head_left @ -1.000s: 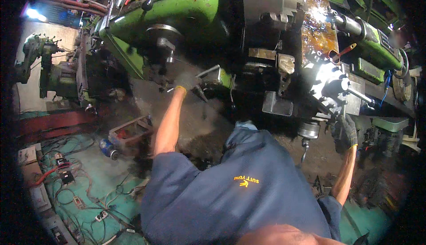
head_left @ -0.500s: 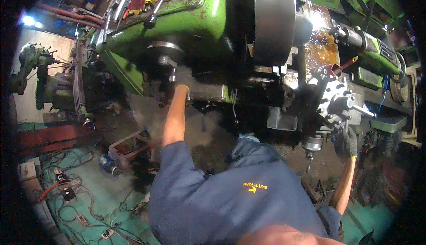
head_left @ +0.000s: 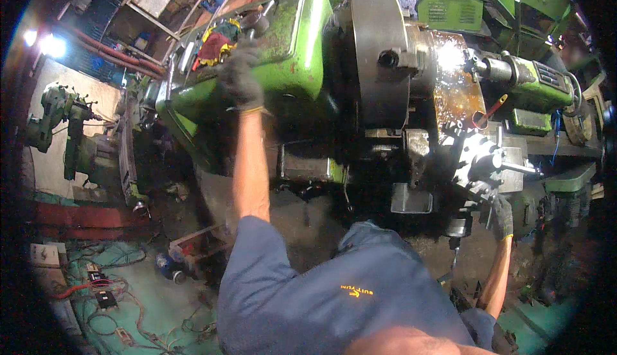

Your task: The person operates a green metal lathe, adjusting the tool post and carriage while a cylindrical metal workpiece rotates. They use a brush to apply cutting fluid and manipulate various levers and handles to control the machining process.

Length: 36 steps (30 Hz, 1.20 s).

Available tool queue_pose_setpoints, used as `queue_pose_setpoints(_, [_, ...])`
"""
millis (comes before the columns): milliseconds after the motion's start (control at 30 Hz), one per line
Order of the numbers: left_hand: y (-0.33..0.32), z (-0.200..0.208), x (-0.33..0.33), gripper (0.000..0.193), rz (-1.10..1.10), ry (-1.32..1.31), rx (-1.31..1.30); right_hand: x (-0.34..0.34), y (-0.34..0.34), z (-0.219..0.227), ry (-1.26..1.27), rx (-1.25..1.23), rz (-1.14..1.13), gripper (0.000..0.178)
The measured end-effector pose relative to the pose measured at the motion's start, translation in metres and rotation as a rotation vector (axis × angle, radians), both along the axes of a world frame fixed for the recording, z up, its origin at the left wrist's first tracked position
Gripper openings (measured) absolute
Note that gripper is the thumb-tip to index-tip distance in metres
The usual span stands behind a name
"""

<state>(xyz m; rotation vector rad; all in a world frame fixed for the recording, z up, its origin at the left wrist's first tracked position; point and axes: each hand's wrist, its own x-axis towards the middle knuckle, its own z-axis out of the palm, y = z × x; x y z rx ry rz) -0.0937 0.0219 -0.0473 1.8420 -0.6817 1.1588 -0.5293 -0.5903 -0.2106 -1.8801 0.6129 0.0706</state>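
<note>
My left hand [head_left: 243,77], in a dark grey glove with a yellow cuff, is raised against the front of the lathe's green headstock [head_left: 308,59]. It appears closed around a lever, which it hides; its fingers are a little blurred. A rag bundle [head_left: 218,41] in red, yellow and green lies just behind it. My right hand [head_left: 501,217], gloved the same way, is low at the carriage, below the shiny tool post [head_left: 479,159] with its clamping handle [head_left: 517,167]. Its fingers look closed, but what they hold is unclear. The large dark chuck [head_left: 379,91] is between my hands.
The tailstock [head_left: 533,75] stands at the right, and a red-handled brush [head_left: 491,111] lies by the tool post. An oily brown surface [head_left: 457,91] is beside the chuck. Cables [head_left: 128,319] and a blue bottle [head_left: 168,268] lie on the green floor at left.
My left hand has moved up from below the headstock's round dial to the lever at its front. A socket and jaw now show on the chuck. My right hand stays by the carriage.
</note>
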Motion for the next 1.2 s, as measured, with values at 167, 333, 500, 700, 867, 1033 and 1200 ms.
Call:
queue_pose_setpoints(167, [-0.041,0.003,0.008,0.011,-0.072,0.009,-0.056,-0.01,0.002,-0.009,-0.007,0.247,-0.194,0.038])
queue_pose_setpoints(333, [-0.037,-0.001,0.015,0.005,-0.139,-0.047,0.08,-0.026,-0.054,-0.018,-0.036,-0.205,-0.289,0.038])
queue_pose_setpoints(500, [-0.004,-0.017,0.005,0.006,-0.377,0.139,-0.259,-0.005,-0.019,0.122,-0.441,-0.471,-0.753,0.035])
queue_pose_setpoints(700, [-0.037,0.007,0.013,0.004,-0.179,-0.002,0.157,0.161,0.189,0.214,-1.017,-0.696,0.057,0.039])
queue_pose_setpoints(867, [-0.005,-0.001,0.021,0.005,-0.345,0.245,0.012,0.282,0.256,0.165,-1.009,-0.867,0.111,0.047])
queue_pose_setpoints(1033, [0.026,-0.022,0.027,0.01,-0.004,0.09,0.217,0.275,0.278,0.146,-1.024,-0.792,-0.008,0.045])
queue_pose_setpoints(1200, [-0.035,-0.01,0.038,0.019,-0.1,-0.019,0.16,0.266,0.28,0.134,-1.033,-0.742,-0.03,0.04])
